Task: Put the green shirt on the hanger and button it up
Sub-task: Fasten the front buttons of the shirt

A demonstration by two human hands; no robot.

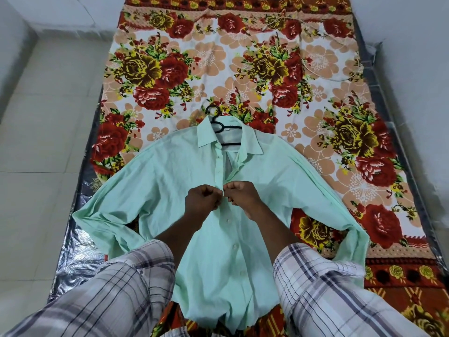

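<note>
The left hand [202, 200] and right hand [240, 195] sit close together, knuckles almost meeting, at the middle of the shirt [170, 171]. Each pinches one edge of the placket [219, 166] with curled fingers. The button between them is hidden, so I cannot tell whether it is through its hole.

Below the hands, three buttons [235, 246] appear done up and the front lies closed. Above them the front gapes up to the collar [206, 135], so by my reading the work runs from hem to neck and is a little over halfway.

The shirt lies face up, sleeves spread wide to both sides, with the hanger [230, 144] inside its shoulders and the hook poking out past the collar. It rests on a floral sheet [170, 69] over a mattress [73, 251] on a tiled floor [36, 142]. The person's plaid sleeves [109, 288] frame the bottom of the view.

The cloth looks thin, light and limp. It should bunch and slide under any pull, and the hanger may shift inside it. The best hold is probably right at the placket edges, a fingertip pinch beside each button and its hole, keeping the fabric flat on the sheet. The buttons are small and likely slippery, so each one needs a close grip.
</note>
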